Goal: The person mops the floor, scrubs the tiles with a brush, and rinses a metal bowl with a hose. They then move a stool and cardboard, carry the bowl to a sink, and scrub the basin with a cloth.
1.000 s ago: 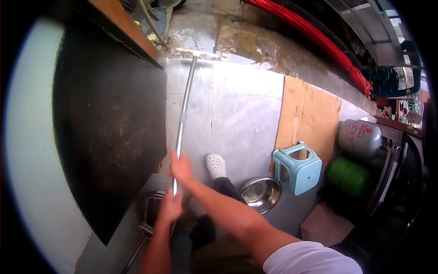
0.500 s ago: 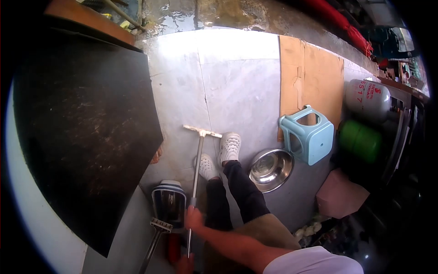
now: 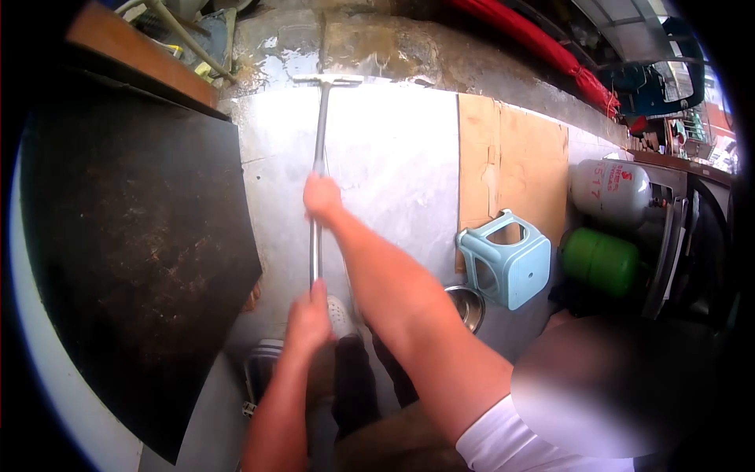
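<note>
Both my hands grip the metal pole of a floor squeegee [image 3: 318,149], which reaches away from me across the pale tiles. Its white crosswise head lies at the far edge of the tiled floor, by the wet stone ground. My right hand [image 3: 322,197] is wrapped round the middle of the pole, the arm stretched forward. Closer to me, my left hand [image 3: 309,318] is closed round the lower end of the pole, slightly blurred. One white shoe [image 3: 340,316] shows just right of my left hand; my right forearm and upper arm hide part of the floor.
Right of me stand a light blue plastic stool [image 3: 523,271], a steel basin [image 3: 470,305] partly hidden by my arm, a cardboard sheet [image 3: 531,149], a white gas cylinder [image 3: 612,187] and a green cylinder [image 3: 602,261]. A dark board [image 3: 141,236] fills the left side.
The squeegee has been pushed forward, its head going from beside my shoes to the far tile edge. Both hands have moved forward with the pole, still holding it.
</note>
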`<state>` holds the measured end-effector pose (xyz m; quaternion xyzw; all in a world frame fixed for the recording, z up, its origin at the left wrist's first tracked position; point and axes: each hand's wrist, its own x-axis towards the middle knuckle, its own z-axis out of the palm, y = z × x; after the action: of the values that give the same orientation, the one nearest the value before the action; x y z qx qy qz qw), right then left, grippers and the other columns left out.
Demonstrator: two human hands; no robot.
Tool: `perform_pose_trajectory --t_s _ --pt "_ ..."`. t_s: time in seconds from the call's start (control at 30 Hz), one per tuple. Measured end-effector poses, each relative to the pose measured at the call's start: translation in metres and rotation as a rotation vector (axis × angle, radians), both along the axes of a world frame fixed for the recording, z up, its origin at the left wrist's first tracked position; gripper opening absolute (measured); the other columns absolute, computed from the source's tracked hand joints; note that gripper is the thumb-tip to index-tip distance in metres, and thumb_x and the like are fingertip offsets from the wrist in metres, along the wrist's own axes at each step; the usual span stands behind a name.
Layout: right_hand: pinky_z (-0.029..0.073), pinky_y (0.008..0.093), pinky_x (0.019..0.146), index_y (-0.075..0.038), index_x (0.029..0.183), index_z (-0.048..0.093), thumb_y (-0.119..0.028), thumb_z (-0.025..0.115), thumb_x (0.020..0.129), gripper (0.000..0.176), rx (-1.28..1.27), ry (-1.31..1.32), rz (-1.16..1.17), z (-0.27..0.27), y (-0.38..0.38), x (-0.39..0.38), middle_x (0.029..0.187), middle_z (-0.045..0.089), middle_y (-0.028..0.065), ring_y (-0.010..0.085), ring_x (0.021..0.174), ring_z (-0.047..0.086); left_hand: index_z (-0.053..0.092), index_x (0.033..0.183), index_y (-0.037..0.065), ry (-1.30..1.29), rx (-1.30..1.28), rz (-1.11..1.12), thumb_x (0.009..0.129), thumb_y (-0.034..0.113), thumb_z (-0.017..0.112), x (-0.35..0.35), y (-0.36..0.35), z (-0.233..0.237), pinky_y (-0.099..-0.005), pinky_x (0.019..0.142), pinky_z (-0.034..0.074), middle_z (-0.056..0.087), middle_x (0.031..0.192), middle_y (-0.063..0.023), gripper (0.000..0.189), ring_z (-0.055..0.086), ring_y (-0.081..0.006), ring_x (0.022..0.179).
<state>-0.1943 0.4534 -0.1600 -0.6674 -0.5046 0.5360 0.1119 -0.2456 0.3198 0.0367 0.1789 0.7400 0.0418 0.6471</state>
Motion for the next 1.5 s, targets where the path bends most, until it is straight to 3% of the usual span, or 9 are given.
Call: perform_pose_trajectory --t_s 0.17,0.2,0.27,0.5,0.73,0.93,1.03,1.13,1.5 --pt "0.049 0.0437 0.052 0.003 0.065 0.053 -0.039 0.030 0.099 0.059 -0.079 0.031 -0.230 0.031 -0.067 0.010 0.053 0.055 0.0195 0.0324 0.048 0.060 0.053 0.076 0.000 0.064 0.091 -0.127 0.098 0.045 0.034 0.003 -0.093 -0.027 -0.0404 0.056 0.047 0.056 0.054 -0.0146 0.053 0.056 -0.0257 0.047" --pt "0.048 0.0448 0.053 0.003 0.065 0.053 -0.039 0.030 0.100 0.059 -0.004 -0.022 -0.198 0.023 -0.107 0.012 0.052 0.055 0.0201 0.0337 0.050 0.061 0.058 0.086 -0.003 0.133 0.040 -0.221 0.098 0.042 0.035 0.001 -0.135 -0.016 -0.0528 0.071 0.044 0.060 0.085 -0.0301 0.052 0.059 -0.0469 0.083" --pt "0.047 0.0464 0.054 0.003 0.070 0.053 -0.039 0.032 0.100 0.056 0.154 -0.052 -0.179 0.057 -0.204 0.015 0.058 0.055 0.0238 0.0369 0.053 0.060 0.058 0.085 -0.002 0.198 0.128 -0.399 0.097 0.040 0.038 -0.012 -0.222 0.021 -0.0531 0.067 0.044 0.060 0.081 -0.0302 0.047 0.059 -0.0479 0.080" --pt "0.049 0.0397 0.043 0.000 0.085 0.047 -0.042 0.037 0.099 0.045 -0.904 0.234 -0.686 0.137 -0.407 -0.005 0.059 0.054 0.0146 0.0260 0.044 0.058 0.058 0.083 -0.004 0.159 -0.362 -0.555 0.097 0.048 0.037 -0.043 -0.313 0.156 -0.0543 0.062 0.042 0.055 0.069 -0.0324 0.058 0.057 -0.0493 0.072" --pt "0.049 0.0518 0.070 0.006 0.081 0.057 -0.029 0.044 0.095 0.039 -0.557 0.010 -0.322 0.088 -0.208 0.061 0.084 0.062 0.0297 0.0430 0.083 0.062 0.059 0.087 -0.005 0.222 -0.153 -0.540 0.098 0.041 0.035 0.022 -0.209 0.047 -0.0550 0.070 0.045 0.061 0.083 -0.0309 0.053 0.058 -0.0507 0.081" --pt "0.052 0.0433 0.065 -0.001 0.071 0.063 -0.022 0.047 0.088 0.031 0.117 -0.290 0.263 -0.014 0.039 0.113 0.076 0.066 0.0192 0.0318 0.071 0.066 0.059 0.081 -0.009 0.162 0.271 -0.453 0.098 0.041 0.031 0.093 0.001 -0.033 -0.0545 0.075 0.043 0.059 0.082 -0.0321 0.060 0.057 -0.0489 0.083" --pt "0.053 0.0423 0.059 0.001 0.062 0.059 -0.030 0.045 0.092 0.046 -0.144 -0.084 -0.019 0.021 0.111 0.134 0.065 0.064 0.0214 0.0317 0.056 0.065 0.058 0.085 -0.006 -0.053 0.153 -0.280 0.097 0.042 0.034 0.109 0.077 -0.015 -0.0450 0.065 0.047 0.060 0.064 -0.0211 0.055 0.060 -0.0370 0.062" --pt "0.048 0.0408 0.043 0.002 0.057 0.052 -0.040 0.038 0.095 0.059 -0.090 0.130 -0.273 0.057 0.088 0.135 0.050 0.055 0.0146 0.0258 0.044 0.060 0.053 0.091 0.000 -0.113 0.049 -0.218 0.098 0.041 0.038 0.109 0.065 0.003 -0.0324 0.059 0.044 0.059 0.060 -0.0088 0.044 0.056 -0.0183 0.056" --pt "0.044 0.0316 0.040 0.001 0.082 0.053 -0.028 0.050 0.093 0.032 -0.560 0.475 -0.084 0.196 -0.220 0.062 0.059 0.056 0.0106 0.0192 0.044 0.054 0.040 0.133 -0.002 -0.536 -0.301 0.320 0.098 0.022 0.046 -0.007 -0.159 0.234 -0.0290 0.076 0.048 0.067 0.088 -0.0093 0.043 0.062 -0.0154 0.084"
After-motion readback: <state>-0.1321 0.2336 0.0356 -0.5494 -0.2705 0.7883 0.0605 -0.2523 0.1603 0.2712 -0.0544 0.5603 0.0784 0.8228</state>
